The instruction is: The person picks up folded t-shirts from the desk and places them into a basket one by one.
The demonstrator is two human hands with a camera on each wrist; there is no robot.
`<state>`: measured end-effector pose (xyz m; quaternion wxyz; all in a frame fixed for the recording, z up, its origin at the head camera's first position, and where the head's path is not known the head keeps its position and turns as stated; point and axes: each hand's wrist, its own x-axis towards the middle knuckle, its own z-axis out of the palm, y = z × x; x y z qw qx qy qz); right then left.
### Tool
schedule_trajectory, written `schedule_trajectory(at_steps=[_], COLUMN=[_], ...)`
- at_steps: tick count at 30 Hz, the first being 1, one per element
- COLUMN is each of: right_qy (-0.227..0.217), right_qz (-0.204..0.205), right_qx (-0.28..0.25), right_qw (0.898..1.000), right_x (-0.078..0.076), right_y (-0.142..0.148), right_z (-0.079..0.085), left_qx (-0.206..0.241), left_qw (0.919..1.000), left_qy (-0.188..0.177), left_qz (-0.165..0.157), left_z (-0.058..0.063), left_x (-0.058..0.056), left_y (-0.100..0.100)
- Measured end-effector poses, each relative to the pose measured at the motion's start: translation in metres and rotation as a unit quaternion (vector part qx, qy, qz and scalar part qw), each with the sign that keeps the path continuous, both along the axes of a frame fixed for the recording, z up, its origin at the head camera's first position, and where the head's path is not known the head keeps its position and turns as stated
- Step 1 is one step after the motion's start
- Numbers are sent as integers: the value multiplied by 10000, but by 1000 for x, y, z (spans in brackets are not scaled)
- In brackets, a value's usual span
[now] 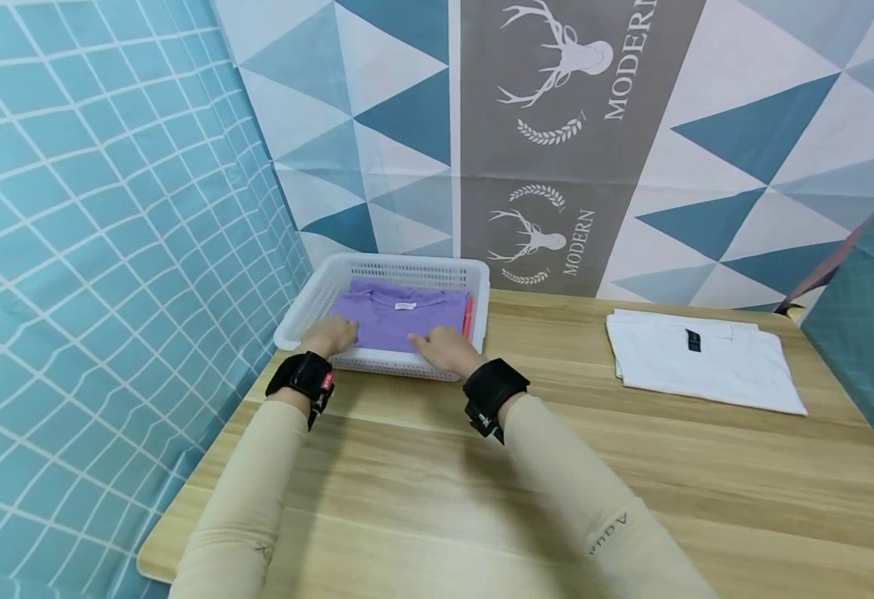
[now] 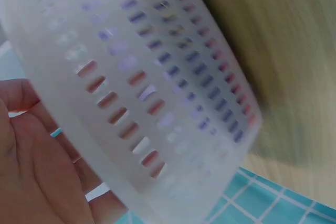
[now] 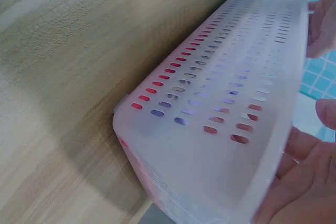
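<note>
A folded purple T-shirt (image 1: 399, 320) lies in a white perforated plastic basket (image 1: 484, 309), its collar and label towards the back. At the basket's near left, my left hand (image 1: 330, 336) reaches over the rim, with fingers spread behind the wall in the left wrist view. My right hand (image 1: 448, 349) is over the same near rim further right, by the shirt's front edge. In the right wrist view its thumb stands apart from the fingers (image 3: 299, 144), which go down inside the wall. Skin shows through the basket's holes in both wrist views; the fingertips are partly hidden.
Something red (image 1: 469, 316) shows along the basket's right inner side, beside the purple T-shirt. A folded white T-shirt (image 1: 707, 358) with a dark label lies at the right of the wooden table (image 1: 437, 507). A blue checked cloth (image 1: 92, 249) hangs along the left side; a patterned curtain stands behind.
</note>
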<state>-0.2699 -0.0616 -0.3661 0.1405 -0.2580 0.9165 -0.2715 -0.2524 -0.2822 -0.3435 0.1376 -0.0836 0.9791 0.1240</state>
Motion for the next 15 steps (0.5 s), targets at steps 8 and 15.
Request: schedule_trajectory(at_steps=[8, 15], right_qy=[623, 647], right_qz=[-245, -634], right_qx=[-887, -1667], right_qw=[9938, 9818], right_x=[15, 27], right_y=[19, 33], right_z=[8, 8], left_qx=[493, 1049], left_qw=[9956, 9857], left_qy=[763, 1297], left_qz=[-240, -253], left_z=[-3, -5], left_x=[7, 20], left_y=[26, 56])
